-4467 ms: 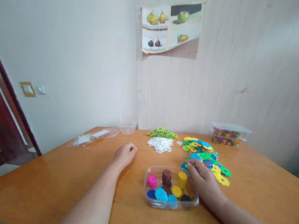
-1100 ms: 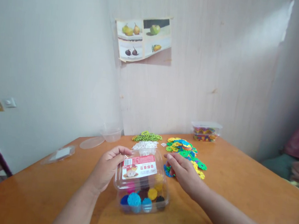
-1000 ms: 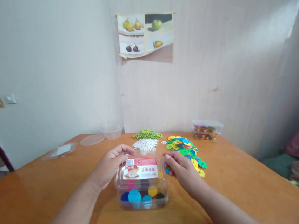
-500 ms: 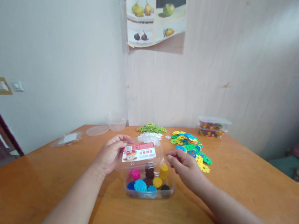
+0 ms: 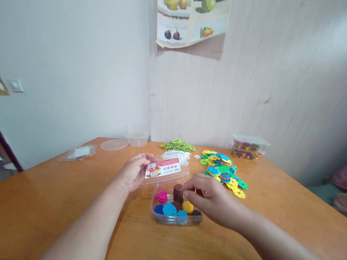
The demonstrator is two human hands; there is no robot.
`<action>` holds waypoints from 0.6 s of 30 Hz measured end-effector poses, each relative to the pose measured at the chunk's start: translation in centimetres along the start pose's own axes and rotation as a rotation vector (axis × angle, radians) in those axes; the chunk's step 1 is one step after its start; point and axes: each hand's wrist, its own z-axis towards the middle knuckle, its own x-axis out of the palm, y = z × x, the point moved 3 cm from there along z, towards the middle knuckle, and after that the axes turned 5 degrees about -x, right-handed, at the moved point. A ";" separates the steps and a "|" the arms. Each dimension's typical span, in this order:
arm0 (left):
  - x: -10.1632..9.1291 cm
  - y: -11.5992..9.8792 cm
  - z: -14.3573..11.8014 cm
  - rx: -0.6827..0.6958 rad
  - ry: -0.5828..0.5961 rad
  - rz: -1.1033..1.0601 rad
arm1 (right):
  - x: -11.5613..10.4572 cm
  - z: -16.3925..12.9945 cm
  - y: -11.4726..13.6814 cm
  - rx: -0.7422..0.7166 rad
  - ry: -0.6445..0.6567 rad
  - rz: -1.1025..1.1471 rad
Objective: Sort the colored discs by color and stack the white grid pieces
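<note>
My left hand [image 5: 135, 171] is closed on one edge of a clear plastic lid [image 5: 184, 172] with a red and white label, tilted above the far side of a clear plastic box [image 5: 155, 217]. Inside the box are notched plastic discs: a pink stack [image 5: 162, 196], a brown stack [image 5: 177, 193], light blue discs [image 5: 169, 209], a dark blue disc [image 5: 159, 209], a yellow disc [image 5: 187, 207] and black discs [image 5: 196, 216]. My right hand [image 5: 207, 194] reaches over the box's right side, fingertips pinched beside the brown stack. What lies between them is hidden; a bit of yellow shows behind the fingers.
Behind the right hand lies a loose pile of blue, green and yellow discs [image 5: 219, 169]. Green pieces [image 5: 178, 145] and white cards [image 5: 177, 154] lie at the back. Stacked boxes [image 5: 250, 147] stand back right; a clear tub [image 5: 136, 136], round lid [image 5: 114, 144] and plastic bag [image 5: 81, 153] are left.
My right hand has moved left and over the box, to the brown stack. My left hand still holds the lid, now tilted differently. The whole view has shifted slightly.
</note>
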 end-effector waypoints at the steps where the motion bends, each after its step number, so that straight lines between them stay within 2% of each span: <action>1: -0.1 0.0 0.1 -0.003 0.001 -0.015 | 0.1 0.1 0.5 -0.016 0.056 -0.009; 7: -0.8 0.4 1.0 0.001 0.027 -0.084 | 1.5 1.5 1.3 -0.104 0.270 -0.092; 14: -1.0 0.5 1.3 -0.024 0.016 -0.164 | 2.4 2.4 1.3 -0.103 0.399 -0.166; 18: -1.1 0.5 1.2 -0.015 0.010 -0.155 | 2.6 2.4 1.1 -0.075 0.430 -0.169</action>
